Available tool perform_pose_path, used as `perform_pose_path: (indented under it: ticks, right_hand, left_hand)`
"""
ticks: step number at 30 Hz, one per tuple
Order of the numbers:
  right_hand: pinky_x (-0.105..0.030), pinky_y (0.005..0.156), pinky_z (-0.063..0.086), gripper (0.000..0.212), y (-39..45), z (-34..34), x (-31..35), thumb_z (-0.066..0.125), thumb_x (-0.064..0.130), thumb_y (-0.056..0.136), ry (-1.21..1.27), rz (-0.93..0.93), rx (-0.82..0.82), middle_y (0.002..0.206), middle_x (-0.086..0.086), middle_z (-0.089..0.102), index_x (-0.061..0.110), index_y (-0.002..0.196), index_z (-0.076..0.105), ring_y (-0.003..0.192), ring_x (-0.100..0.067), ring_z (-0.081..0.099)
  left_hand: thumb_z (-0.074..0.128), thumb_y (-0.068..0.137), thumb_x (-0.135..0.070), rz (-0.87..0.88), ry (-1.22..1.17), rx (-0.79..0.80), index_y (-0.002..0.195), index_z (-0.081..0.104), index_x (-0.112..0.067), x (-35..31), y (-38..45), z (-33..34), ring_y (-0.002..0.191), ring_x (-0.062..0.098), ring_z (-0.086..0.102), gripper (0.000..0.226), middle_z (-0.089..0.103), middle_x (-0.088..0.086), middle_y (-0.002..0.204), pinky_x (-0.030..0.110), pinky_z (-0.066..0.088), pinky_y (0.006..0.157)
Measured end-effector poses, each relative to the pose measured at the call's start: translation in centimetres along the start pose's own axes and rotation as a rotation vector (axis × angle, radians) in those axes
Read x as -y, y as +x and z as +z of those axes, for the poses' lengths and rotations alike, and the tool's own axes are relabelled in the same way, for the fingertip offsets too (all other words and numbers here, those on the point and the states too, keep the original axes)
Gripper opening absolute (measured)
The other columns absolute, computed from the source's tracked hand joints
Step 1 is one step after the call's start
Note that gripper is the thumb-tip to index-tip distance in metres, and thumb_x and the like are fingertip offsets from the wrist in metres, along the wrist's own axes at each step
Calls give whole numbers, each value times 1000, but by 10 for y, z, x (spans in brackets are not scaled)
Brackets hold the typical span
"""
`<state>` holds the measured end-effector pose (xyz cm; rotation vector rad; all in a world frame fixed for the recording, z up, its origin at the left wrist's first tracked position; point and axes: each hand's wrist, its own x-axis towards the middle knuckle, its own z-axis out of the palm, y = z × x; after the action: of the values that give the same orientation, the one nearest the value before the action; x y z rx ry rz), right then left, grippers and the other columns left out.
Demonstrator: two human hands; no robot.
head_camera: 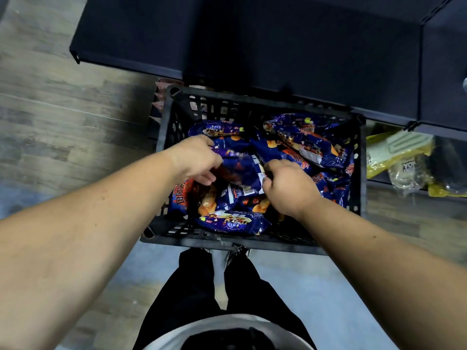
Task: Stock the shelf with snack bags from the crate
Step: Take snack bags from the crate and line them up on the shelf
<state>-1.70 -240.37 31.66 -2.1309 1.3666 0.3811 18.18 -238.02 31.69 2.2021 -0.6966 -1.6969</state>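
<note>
Bags (300, 145) fill the black crate (252, 242) on the floor, just near of the dark shelf (252, 46). You're mid-pick: both hands are on one blue bag (242, 170) at crate centre, and it looks partly lifted off the pile.

Left hand (194, 157) holds the bag's left end, fingers curled round it. Right hand (288, 185) pinches the right edge, fingers closed on the film. The bag is blurred, so the exact grip is hard to read.

To do this step well:
- Grip the seams or ends, not the puffed middle. These bags look air-filled and crushable, so squeezing risks broken snacks or a popped seal.
- Lift straight up until clear of the neighbours. The pile is loose and overlapping, so a sideways pull will likely drag the bag (232, 222) at the near rim or the ones under it.
- Clear the far rim before you swing toward the shelf; the lattice wall could snag a corner.
- Turn the printed front toward the aisle on the way up, while both hands are on it.
- Place it far-left on the shelf so later bags pack in without reshuffling.

Yellow packs (394, 152) on the lower shelf at right are a different product, so leave them.
</note>
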Motion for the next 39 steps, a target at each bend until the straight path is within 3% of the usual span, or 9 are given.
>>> perform_pose_path:
  ticks: [3,7,12,15,18,22,25,33,39]
  right_hand:
    - [-38,93,43,36,0,-1,-1,44,25,99,3,0,1,127,-13,52,9,130,49,122,-30,43]
    - [-38,88,45,34,1,-3,-3,43,24,98,5,2,-4,125,-13,52,9,128,50,118,-30,45]
    - [-37,85,43,34,2,-3,-2,42,23,98,9,1,-6,126,-11,52,10,128,50,117,-29,46]
    - [-36,86,42,34,3,-4,-3,43,23,98,15,2,-11,127,-12,51,10,128,50,118,-28,45]
    - [-36,87,41,33,4,-6,-4,44,23,98,18,4,-22,127,-11,52,10,127,51,119,-27,44]
    - [-39,94,43,36,3,-4,-2,46,27,97,-45,-18,-24,127,-12,53,9,128,50,120,-29,43]
    - [-41,97,40,40,0,0,1,48,32,96,-113,-38,-53,127,-10,54,12,131,50,119,-30,43]
    - [-44,107,31,62,2,3,-8,56,37,91,-171,52,-82,148,-10,32,16,144,32,134,-32,28]
    - [-49,105,36,74,14,6,-29,62,34,90,-19,177,1,151,-13,28,15,148,21,136,-35,28]
  left_hand:
    - [64,91,-36,71,279,-113,141,39,-15,1,1,-1,65,27,65,60,67,14,95,33,56,61]
    - [58,91,-50,93,429,-168,138,48,-15,-2,1,-10,86,25,61,60,62,9,115,29,50,61]
    - [51,92,-57,-4,542,-109,112,60,-8,-9,-2,-18,59,22,52,54,57,10,74,27,43,46]
    - [49,94,-55,-19,737,-130,120,59,-9,-11,-6,-19,78,29,65,53,66,14,99,35,55,60]
    - [36,103,-43,45,923,-155,141,45,-21,-11,-5,-16,115,32,56,45,51,12,136,38,50,93]
    - [43,91,-64,2,993,-255,136,50,-16,-3,1,-16,123,35,45,67,47,14,136,44,43,97]
    - [46,91,-62,78,1064,-333,135,52,-19,-3,0,-15,129,35,30,62,36,14,138,47,32,102]
    - [48,96,-34,239,925,-226,133,42,-26,0,-7,-12,114,31,52,38,58,6,123,45,39,99]
    - [49,92,-22,294,839,-222,103,38,-17,10,-4,0,90,29,52,16,54,8,100,35,42,75]
